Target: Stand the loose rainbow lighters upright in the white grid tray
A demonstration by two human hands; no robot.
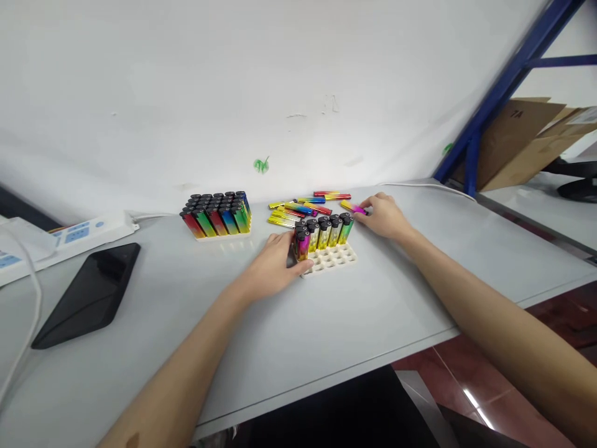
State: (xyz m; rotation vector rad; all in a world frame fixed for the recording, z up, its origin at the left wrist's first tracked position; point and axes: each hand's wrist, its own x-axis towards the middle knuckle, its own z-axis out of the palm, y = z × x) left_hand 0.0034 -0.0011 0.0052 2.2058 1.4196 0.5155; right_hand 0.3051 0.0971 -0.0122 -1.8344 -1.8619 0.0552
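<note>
A white perforated tray [338,256] sits in the middle of the table. Several black-topped lighters [323,235] with shiny coloured bodies stand upright along its back row and left end. My left hand [273,264] grips the tray's left end, thumb at the front corner and fingers behind, close beside a pink and yellow lighter [303,244]. To the right of the tray, my right hand [382,214] pinches a yellow and magenta lighter [353,206] lying low at the table; its top end is partly hidden by the fingers.
Loose lighters [298,210] lie in a pile behind the tray, near the wall. A second, filled block of lighters [217,214] stands to the left. Further left are a black phone [88,295] and a white power strip [93,233]. Cardboard boxes [522,140] rest behind a blue frame [494,87].
</note>
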